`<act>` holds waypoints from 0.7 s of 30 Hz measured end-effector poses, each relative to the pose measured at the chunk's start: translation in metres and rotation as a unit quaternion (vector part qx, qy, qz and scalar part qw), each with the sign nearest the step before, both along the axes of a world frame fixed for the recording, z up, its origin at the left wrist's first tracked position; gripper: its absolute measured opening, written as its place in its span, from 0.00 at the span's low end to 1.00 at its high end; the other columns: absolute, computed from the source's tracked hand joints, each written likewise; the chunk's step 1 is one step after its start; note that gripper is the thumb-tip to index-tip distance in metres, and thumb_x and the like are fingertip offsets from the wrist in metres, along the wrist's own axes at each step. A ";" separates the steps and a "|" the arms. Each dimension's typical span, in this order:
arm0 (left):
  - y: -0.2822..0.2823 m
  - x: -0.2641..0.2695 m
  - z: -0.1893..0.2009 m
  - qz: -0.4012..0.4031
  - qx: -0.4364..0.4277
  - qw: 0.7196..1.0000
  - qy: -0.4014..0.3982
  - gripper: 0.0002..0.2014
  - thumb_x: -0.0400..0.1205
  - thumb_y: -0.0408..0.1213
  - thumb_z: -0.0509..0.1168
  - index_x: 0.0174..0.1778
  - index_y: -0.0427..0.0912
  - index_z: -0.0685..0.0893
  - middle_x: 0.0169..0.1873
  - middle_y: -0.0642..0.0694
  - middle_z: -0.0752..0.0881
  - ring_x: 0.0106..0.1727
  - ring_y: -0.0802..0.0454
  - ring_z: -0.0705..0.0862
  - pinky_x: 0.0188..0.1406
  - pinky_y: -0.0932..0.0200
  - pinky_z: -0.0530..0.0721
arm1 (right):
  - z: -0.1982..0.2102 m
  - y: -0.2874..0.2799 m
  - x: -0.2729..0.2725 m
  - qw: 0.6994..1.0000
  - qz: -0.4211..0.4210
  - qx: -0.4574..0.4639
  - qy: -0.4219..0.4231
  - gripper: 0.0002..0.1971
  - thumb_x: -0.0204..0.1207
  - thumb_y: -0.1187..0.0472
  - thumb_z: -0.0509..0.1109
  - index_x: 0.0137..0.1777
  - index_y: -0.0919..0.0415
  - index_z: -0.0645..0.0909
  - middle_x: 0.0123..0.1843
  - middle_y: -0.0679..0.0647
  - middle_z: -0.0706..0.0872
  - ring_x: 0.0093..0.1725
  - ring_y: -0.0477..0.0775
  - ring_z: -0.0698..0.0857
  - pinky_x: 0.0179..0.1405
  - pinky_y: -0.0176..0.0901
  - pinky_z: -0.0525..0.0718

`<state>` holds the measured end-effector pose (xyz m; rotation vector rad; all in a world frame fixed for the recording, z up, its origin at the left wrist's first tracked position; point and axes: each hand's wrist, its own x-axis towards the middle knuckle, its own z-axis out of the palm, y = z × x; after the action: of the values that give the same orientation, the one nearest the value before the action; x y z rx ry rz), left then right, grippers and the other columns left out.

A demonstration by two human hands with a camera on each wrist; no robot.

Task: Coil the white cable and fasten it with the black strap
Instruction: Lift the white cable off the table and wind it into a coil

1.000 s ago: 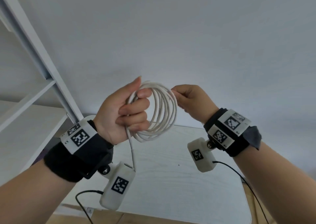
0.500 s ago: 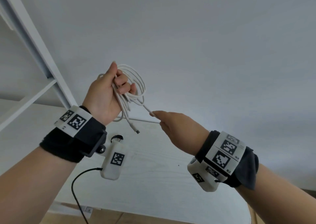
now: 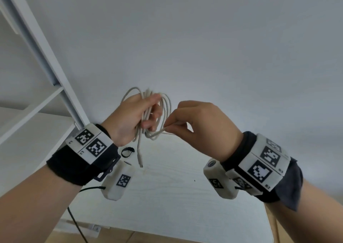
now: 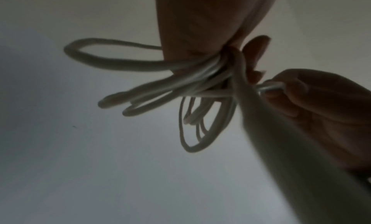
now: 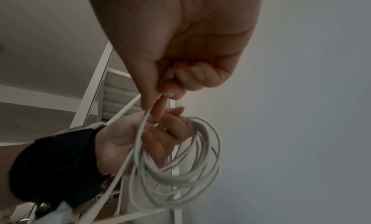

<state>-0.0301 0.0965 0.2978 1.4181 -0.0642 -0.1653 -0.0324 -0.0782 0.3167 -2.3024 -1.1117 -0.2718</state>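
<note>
**Coiling nearly done; strap not yet applied**

Left hand (image 3: 130,118) grips the white cable (image 3: 165,109) coil aloft. Right hand (image 3: 202,124) pinches its loose end just right. Black strap (image 3: 127,151) lies on the counter (image 3: 176,196) below. Next, likely: tuck the end, fetch the strap.

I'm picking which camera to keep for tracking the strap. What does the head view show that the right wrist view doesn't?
Only the head view shows the small black strap loop lying on the white wooden table, and the cable's dangling plug end. Only the right wrist view shows the right hand from its palm side. Both show the left hand gripping the coiled white cable and the right hand pinching a strand.
</note>
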 end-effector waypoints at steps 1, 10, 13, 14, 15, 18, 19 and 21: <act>-0.002 -0.002 0.000 -0.015 0.024 1.000 0.000 0.15 0.85 0.38 0.56 0.33 0.39 0.76 0.19 0.51 0.77 0.14 0.58 0.68 0.16 0.63 0.74 | 0.001 0.000 0.001 1.000 0.003 0.009 0.001 0.09 0.72 0.51 0.68 0.40 0.54 0.86 0.34 0.47 0.83 0.33 0.47 0.80 0.33 0.50 0.83; -0.004 -0.010 0.003 -0.116 0.050 0.991 0.038 0.12 0.79 0.42 0.65 0.31 0.50 0.88 0.26 0.46 0.81 0.29 0.52 0.78 0.29 0.57 0.78 | -0.001 -0.007 0.014 0.998 -0.012 0.067 -0.013 0.11 0.63 0.43 0.74 0.36 0.50 0.86 0.38 0.39 0.71 0.40 0.50 0.75 0.44 0.33 0.73; -0.004 -0.010 0.000 -0.124 0.047 0.989 0.061 0.09 0.78 0.43 0.63 0.37 0.43 0.83 0.26 0.46 0.82 0.30 0.50 0.80 0.41 0.47 0.78 | -0.005 -0.006 0.016 0.998 -0.015 0.046 -0.037 0.13 0.63 0.43 0.70 0.36 0.52 0.86 0.41 0.41 0.69 0.43 0.49 0.73 0.47 0.34 0.72; -0.004 -0.010 -0.001 -0.129 0.035 0.989 0.068 0.10 0.77 0.44 0.61 0.39 0.41 0.82 0.27 0.46 0.83 0.29 0.50 0.81 0.44 0.45 0.79 | -0.006 -0.007 0.017 0.998 -0.017 0.047 -0.037 0.13 0.64 0.43 0.70 0.36 0.52 0.86 0.43 0.43 0.71 0.44 0.50 0.73 0.48 0.34 0.73; -0.005 -0.011 -0.001 -0.137 0.021 0.988 0.072 0.11 0.77 0.45 0.60 0.40 0.40 0.81 0.28 0.46 0.83 0.29 0.51 0.82 0.43 0.45 0.81 | -0.006 -0.007 0.018 0.998 -0.015 0.055 -0.033 0.14 0.65 0.43 0.70 0.36 0.54 0.86 0.45 0.44 0.72 0.46 0.50 0.75 0.50 0.34 0.73; -0.008 -0.013 0.002 -0.189 -0.023 0.978 0.090 0.16 0.80 0.50 0.56 0.32 0.46 0.80 0.25 0.48 0.80 0.23 0.55 0.77 0.28 0.58 0.81 | -0.008 -0.006 0.019 0.992 -0.006 0.116 0.047 0.11 0.66 0.46 0.72 0.35 0.53 0.83 0.52 0.47 0.77 0.53 0.48 0.79 0.54 0.31 0.75; -0.009 -0.014 0.004 -0.207 -0.039 0.972 0.102 0.18 0.81 0.52 0.55 0.30 0.47 0.77 0.22 0.50 0.76 0.20 0.57 0.73 0.23 0.62 0.77 | -0.009 -0.005 0.019 0.987 -0.002 0.138 0.086 0.08 0.67 0.48 0.73 0.33 0.50 0.81 0.54 0.48 0.79 0.55 0.44 0.80 0.54 0.30 0.75; -0.011 -0.014 0.006 -0.227 -0.070 0.963 0.131 0.20 0.81 0.57 0.53 0.29 0.48 0.72 0.18 0.53 0.70 0.15 0.61 0.66 0.15 0.67 0.69 | -0.013 -0.002 0.017 0.973 0.011 0.183 0.140 0.09 0.67 0.50 0.74 0.31 0.46 0.76 0.56 0.50 0.83 0.56 0.40 0.82 0.55 0.31 0.77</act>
<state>-0.0437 0.0854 0.3040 1.2120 -0.1791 -0.7132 -0.0155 -0.0798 0.3039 -1.9298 -0.8625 -0.1233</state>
